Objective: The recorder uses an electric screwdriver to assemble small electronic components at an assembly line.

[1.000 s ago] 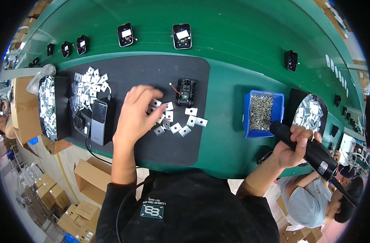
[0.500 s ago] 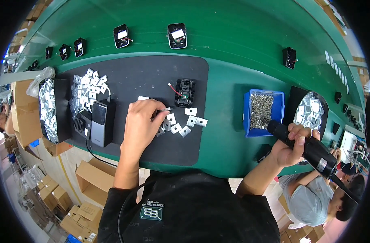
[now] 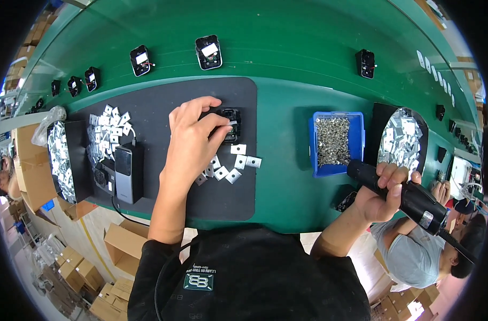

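Observation:
My left hand [image 3: 193, 136] pinches a small square metal plate [image 3: 232, 123] between thumb and index finger, right at a black plastic housing [image 3: 234, 134] on the dark mat. The hand covers part of the housing, so I cannot tell whether the plate touches it. Several loose metal plates [image 3: 234, 176] with centre holes lie on the mat just below. In my right hand [image 3: 385, 195] is a black electric screwdriver [image 3: 415, 202], its nose tilted up and left toward a blue bin [image 3: 337, 172] of small screws [image 3: 332, 140].
At the left, a black box [image 3: 78, 155] of plates stands beside a plate pile [image 3: 109, 125] and a grey power bank [image 3: 124, 174]. Another plate box [image 3: 401, 139] is at the right. Black housings [image 3: 209, 52] line the green conveyor behind. A person [image 3: 415, 251] sits at the right.
My left hand has moved up and slightly right, carrying the plate from beside the loose plates to the black housing. The screwdriver stays in my right hand; the view has shifted slightly.

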The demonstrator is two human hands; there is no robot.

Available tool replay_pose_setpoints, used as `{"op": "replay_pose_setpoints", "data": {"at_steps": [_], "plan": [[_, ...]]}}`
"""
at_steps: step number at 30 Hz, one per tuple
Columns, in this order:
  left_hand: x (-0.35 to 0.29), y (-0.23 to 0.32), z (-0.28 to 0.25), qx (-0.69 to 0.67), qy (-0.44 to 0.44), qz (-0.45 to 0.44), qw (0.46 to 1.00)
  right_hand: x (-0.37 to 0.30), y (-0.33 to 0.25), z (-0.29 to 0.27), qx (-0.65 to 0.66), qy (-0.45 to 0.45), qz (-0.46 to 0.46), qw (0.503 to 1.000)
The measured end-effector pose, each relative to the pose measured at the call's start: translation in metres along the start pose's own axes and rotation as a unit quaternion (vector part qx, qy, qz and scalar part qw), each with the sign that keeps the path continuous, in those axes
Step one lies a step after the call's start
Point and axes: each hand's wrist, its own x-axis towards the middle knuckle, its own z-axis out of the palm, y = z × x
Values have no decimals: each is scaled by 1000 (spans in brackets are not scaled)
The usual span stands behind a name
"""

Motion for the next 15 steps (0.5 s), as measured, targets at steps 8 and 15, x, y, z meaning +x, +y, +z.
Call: {"op": "replay_pose_setpoints", "data": {"at_steps": [8, 15], "plan": [[8, -3, 5, -89, -66, -116, 987, 1, -1, 1, 12, -9, 2, 1000], [8, 15, -2, -143, 58, 24, 988, 7, -18, 9, 103, -28, -19, 994]]}}
